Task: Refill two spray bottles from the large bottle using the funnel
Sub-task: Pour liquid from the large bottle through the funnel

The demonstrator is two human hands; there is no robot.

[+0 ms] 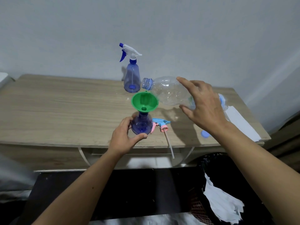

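A green funnel (144, 102) sits in the neck of an open blue spray bottle (141, 124) near the table's front edge. My left hand (124, 137) grips that bottle around its base. My right hand (205, 105) holds the large clear bottle (168, 91) tipped on its side, with its uncapped mouth just above the funnel's far rim. The large bottle looks nearly empty. A second blue spray bottle (131, 75), with its white and blue trigger head on, stands behind the funnel. A pink and blue trigger head (162, 125) with a long tube lies beside the held spray bottle.
The wooden table (65, 108) stands against a white wall. A blue cap (204, 133) lies near the front right edge, and white paper (241, 122) lies at the right end. Below on the right is a dark bin (211, 184) with crumpled paper.
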